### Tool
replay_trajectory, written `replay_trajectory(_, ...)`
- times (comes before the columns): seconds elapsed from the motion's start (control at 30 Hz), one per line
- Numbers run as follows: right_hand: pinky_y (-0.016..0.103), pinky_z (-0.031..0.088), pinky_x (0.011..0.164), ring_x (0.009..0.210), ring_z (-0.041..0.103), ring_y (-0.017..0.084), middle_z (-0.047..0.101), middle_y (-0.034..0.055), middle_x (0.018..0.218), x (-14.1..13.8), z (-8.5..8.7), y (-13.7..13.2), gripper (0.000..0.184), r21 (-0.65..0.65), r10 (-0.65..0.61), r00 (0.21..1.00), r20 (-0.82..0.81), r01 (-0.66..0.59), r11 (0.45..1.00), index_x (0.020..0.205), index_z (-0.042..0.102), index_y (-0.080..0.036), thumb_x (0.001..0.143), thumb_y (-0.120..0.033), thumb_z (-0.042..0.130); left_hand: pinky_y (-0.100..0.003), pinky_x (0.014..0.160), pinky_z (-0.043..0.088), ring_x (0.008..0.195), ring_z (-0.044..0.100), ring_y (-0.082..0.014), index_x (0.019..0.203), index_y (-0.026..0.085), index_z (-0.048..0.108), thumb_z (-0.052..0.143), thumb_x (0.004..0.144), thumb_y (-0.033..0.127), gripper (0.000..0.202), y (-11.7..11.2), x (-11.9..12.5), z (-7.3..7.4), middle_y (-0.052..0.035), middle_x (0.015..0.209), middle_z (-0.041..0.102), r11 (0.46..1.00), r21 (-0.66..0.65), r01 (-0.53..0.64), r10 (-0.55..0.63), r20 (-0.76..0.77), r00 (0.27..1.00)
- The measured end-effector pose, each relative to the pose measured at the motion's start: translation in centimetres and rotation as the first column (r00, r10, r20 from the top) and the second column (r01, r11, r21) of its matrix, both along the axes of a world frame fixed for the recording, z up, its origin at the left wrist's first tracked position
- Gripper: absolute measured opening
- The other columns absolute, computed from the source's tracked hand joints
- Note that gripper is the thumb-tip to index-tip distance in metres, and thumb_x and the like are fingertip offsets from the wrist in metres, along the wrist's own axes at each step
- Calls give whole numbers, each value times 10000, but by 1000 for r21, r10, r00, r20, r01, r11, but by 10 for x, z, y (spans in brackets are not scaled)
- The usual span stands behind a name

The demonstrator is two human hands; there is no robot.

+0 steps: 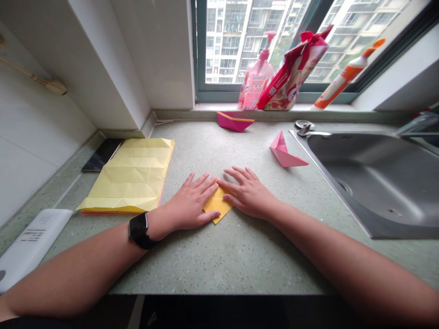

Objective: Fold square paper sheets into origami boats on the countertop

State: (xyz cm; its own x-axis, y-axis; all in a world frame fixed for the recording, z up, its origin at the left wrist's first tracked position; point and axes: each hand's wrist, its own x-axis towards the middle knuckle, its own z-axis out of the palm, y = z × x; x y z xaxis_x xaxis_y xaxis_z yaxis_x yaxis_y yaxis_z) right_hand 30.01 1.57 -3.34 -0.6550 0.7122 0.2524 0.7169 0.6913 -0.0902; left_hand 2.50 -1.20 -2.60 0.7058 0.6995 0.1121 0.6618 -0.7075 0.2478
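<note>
A small folded piece of yellow-orange paper lies on the speckled green countertop. My left hand, with a black watch on its wrist, lies flat on the paper's left side, fingers stretched out. My right hand presses flat on the paper's right side, fingers spread and pointing left. The fingertips of both hands meet at the paper's upper corner. Most of the paper is hidden under the hands.
A stack of creased yellow sheets lies at the left, beside a dark phone and a white power bank. Two pink paper boats stand behind. A steel sink is at the right. Bottles and a red bag line the windowsill.
</note>
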Motion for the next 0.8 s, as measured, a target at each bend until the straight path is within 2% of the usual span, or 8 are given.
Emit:
replay_trajectory(0.1,747,370,1321,1586,510,412,616,126,1666,2,4,0,462,10,4,1000,-10,-4,1000,1536,720,-338,1091,-459,699,-630,1428,1,1762,217,-375,1812,148,267,469,1131,691,894,0,1,3,-183,1847,352,998,-49,-25,19,-108,994)
replay_trajectory(0.17,733,374,1325,1574,530,394,632,105,1647,5,6,0,379,26,17,999,-37,-16,1000,1442,785,-354,1084,-454,713,-634,1426,-24,1771,188,-369,1825,168,237,432,1137,708,896,-1,3,5,-158,1868,305,997,-65,-41,30,-160,987)
replay_trajectory(0.23,723,396,1316,1544,563,380,658,89,1617,8,7,0,317,34,23,998,-52,-21,999,1365,825,-373,1066,-438,745,-659,1419,-38,1773,178,-375,1826,188,244,411,1138,720,885,-1,5,8,-142,1877,280,996,-70,-54,40,-187,981)
replay_trajectory(0.4,735,448,1274,1496,609,390,706,88,1556,12,8,2,289,47,11,998,-70,-8,999,1312,853,-384,1028,-401,805,-719,1398,-67,1768,182,-398,1818,178,275,407,1141,709,870,-2,9,12,-137,1876,272,992,-85,-96,76,-211,974)
replay_trajectory(0.53,729,470,1255,1444,652,375,752,56,1486,17,12,3,164,55,50,995,-86,-45,997,1151,897,-387,1011,-339,826,-737,1390,-65,1763,190,-415,1813,189,295,423,1135,708,864,-2,9,11,-130,1868,302,992,-72,-104,87,-203,975)
replay_trajectory(0.7,744,507,1205,1415,667,394,760,80,1476,20,21,0,202,27,31,999,-35,-30,999,1189,895,-384,1001,-329,845,-731,1393,-54,1752,225,-422,1805,206,326,434,1128,706,848,-2,8,9,-126,1858,338,994,-45,-101,91,-187,978)
replay_trajectory(0.8,738,482,1231,1415,669,383,762,65,1480,23,27,-1,151,44,76,997,-28,-75,996,1116,906,-375,991,-306,858,-760,1383,-36,1744,236,-445,1808,224,327,461,1123,693,840,-2,8,10,-120,1861,332,993,-54,-105,92,-209,974)
